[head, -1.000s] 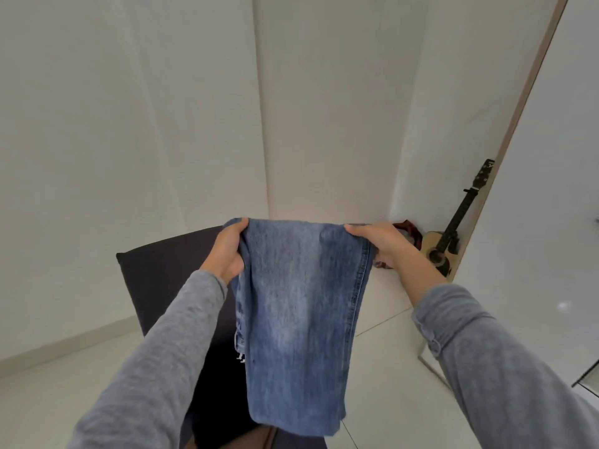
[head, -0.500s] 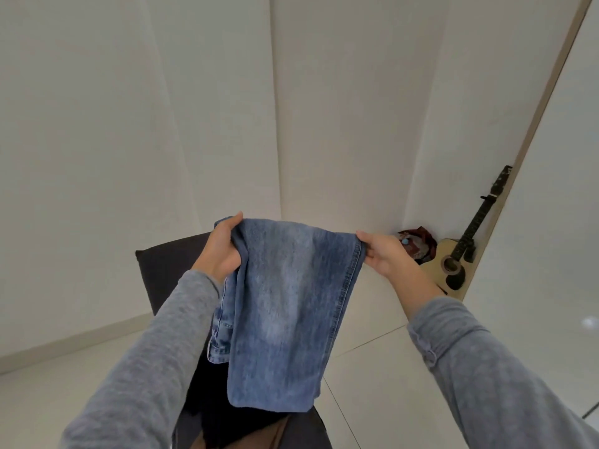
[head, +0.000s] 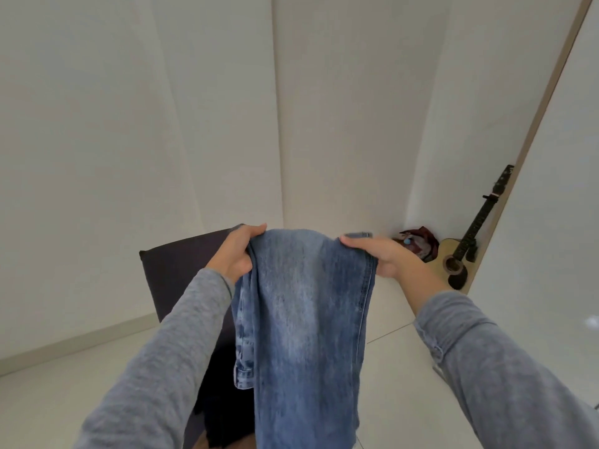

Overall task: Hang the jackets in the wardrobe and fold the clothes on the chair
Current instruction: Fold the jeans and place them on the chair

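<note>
A pair of faded blue jeans (head: 308, 319) hangs folded lengthwise in front of me, its lower end running past the frame's bottom edge. My left hand (head: 235, 254) grips the top left corner of the jeans. My right hand (head: 379, 257) holds the top right corner, fingers over the seam. Behind the jeans stands a dark chair (head: 175, 270) with a tall backrest. Dark clothing (head: 223, 413) lies on its seat, mostly hidden by my left sleeve and the jeans.
White walls meet in a corner ahead. An acoustic guitar (head: 463, 251) leans in the right corner by a beige door frame (head: 544, 102). A reddish bundle (head: 418, 241) lies on the pale tiled floor (head: 64, 400) next to the guitar.
My hands have drawn closer together at the top of the jeans, so the fold is narrower. The jeans now hang lower and longer in front of the chair.
</note>
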The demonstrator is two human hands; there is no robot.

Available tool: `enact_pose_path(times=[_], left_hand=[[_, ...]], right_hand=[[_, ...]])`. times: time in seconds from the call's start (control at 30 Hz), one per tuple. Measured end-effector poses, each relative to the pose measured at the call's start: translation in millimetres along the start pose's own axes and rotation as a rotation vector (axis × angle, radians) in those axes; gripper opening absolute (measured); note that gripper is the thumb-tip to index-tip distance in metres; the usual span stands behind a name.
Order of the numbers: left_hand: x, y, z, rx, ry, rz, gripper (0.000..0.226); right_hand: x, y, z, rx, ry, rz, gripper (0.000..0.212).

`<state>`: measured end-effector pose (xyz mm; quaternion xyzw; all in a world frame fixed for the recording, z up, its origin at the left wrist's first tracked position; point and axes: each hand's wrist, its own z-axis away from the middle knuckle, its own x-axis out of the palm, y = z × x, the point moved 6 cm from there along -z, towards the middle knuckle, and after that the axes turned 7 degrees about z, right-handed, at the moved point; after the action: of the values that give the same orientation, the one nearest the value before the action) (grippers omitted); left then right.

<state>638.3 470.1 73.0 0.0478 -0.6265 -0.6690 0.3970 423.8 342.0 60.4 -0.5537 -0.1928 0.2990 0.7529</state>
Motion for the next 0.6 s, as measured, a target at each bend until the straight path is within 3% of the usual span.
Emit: enact_pose_path(times=[0.17,0.27,0.33,0.4,0.5,0.6], left_hand=[[3.6,20.9,-2.9,0.039,-0.008,-0.211,0.006],[-5.2,41.1,-1.0,0.147,-0.043,0.049,0.025],[-13.7,24.4,5.8,0.092,-0.146,0.203,0.035],[-21.1,-10.1,10.8,-0.046,-0.206,0.153,0.041],[-31.0,-33.8,13.1,-0.129,-0.112,-0.067,0.036],[-27.3,-26.8,12.7,-0.130,-0.066,-0.122,0.029]], right_hand=[[-7.2,-1.4,-1.6,-0.136,0.131,-0.174,0.021],[3.5,-28.7,0.5,-0.290,0.122,-0.326,0.015],[9.8,-40.3,0.8,-0.356,0.117,-0.348,0.017],[14.0,-35.2,-2.0,-0.358,0.149,-0.337,0.014],[16.4,-13.6,-9.9,-0.301,0.199,-0.298,0.008],[6.5,-16.7,-5.9,-0.320,0.238,-0.223,0.010]])
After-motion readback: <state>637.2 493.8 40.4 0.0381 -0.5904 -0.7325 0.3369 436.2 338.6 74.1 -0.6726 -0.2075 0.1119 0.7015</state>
